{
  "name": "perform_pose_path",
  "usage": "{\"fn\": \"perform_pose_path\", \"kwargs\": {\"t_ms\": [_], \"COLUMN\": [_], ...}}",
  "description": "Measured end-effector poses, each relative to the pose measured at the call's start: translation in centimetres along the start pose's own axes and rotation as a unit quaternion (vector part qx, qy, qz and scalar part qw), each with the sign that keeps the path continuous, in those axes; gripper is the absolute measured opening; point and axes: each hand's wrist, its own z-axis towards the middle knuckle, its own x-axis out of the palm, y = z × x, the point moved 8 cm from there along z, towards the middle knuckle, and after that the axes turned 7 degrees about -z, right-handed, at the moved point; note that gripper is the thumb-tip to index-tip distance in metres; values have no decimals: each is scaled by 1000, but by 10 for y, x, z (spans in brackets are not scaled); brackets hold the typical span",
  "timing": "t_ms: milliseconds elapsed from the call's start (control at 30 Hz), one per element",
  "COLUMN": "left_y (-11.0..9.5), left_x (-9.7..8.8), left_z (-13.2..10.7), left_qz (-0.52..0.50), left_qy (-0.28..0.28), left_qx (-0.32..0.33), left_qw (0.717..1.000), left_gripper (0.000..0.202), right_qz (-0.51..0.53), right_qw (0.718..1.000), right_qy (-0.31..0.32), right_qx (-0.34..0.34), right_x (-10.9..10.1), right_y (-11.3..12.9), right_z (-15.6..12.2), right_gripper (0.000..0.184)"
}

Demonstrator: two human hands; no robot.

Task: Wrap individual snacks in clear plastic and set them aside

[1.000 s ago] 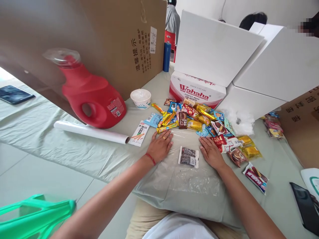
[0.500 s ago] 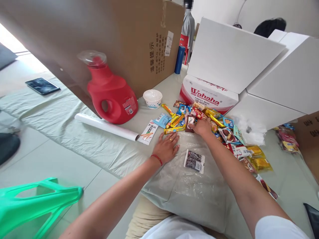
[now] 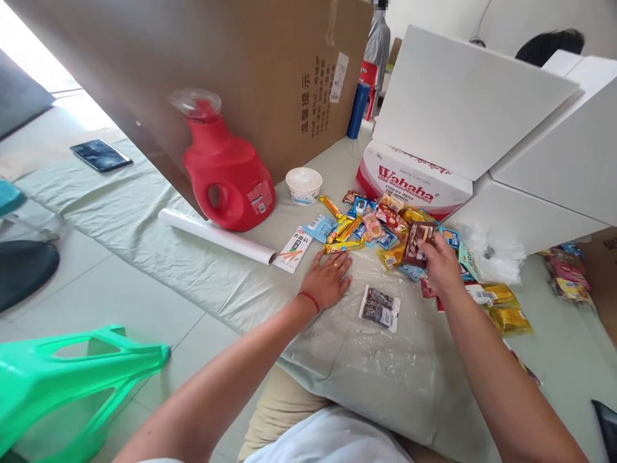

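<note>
My right hand (image 3: 442, 262) grips a dark brown snack packet (image 3: 417, 243) and holds it over the right part of a pile of wrapped snacks (image 3: 373, 226). Flat on the cloth, fingers spread, my left hand (image 3: 326, 283) rests just below a yellow snack wrapper (image 3: 344, 246) at the pile's near edge. Between my arms, a clear plastic bag (image 3: 385, 354) is spread out, with a dark packet with a white label (image 3: 380, 307) on it. A white packet (image 3: 294, 249) and a light blue packet (image 3: 320, 227) lie beyond my left hand.
A red detergent jug (image 3: 231, 173), a white paper roll (image 3: 216, 236) and a paper bowl (image 3: 303, 185) stand or lie left. Behind are a large cardboard box (image 3: 270, 77) and a Wahaba-like printed carton (image 3: 409, 183). Crumpled clear plastic (image 3: 496, 254) lies right, a green stool (image 3: 87, 379) lower left.
My right hand has lifted the dark brown packet from the middle of the pile and carried it right. My left hand stays flat on the cloth. The view has shifted slightly.
</note>
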Motion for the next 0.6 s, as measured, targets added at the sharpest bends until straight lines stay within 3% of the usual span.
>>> {"fn": "perform_pose_path", "kwargs": {"t_ms": [67,133,233,333,433,600], "left_y": [0,-1,-2,-2,-2,-3], "left_x": [-1,-1,-1,-1,0,-1], "left_z": [0,1,1,2,2,2], "left_qz": [-2,-3,-2,3,10,16], "left_qy": [-2,-1,5,6,9,16], "left_qx": [-2,-3,-2,-2,-7,-10], "left_qw": [1000,1000,1000,1000,1000,1000], "left_gripper": [52,52,52,52,52,53], "right_qz": [-20,-110,-281,-399,-433,-423], "right_qw": [995,984,948,883,851,869], "right_qy": [92,139,124,160,188,166], "right_qx": [31,14,-88,-186,-229,-195], "right_x": [-5,-4,12,50,69,57], "right_y": [-10,-12,-1,3,-3,-21], "right_z": [-35,-70,-113,-146,-161,-155], "right_gripper": [41,42,46,52,64,57]}}
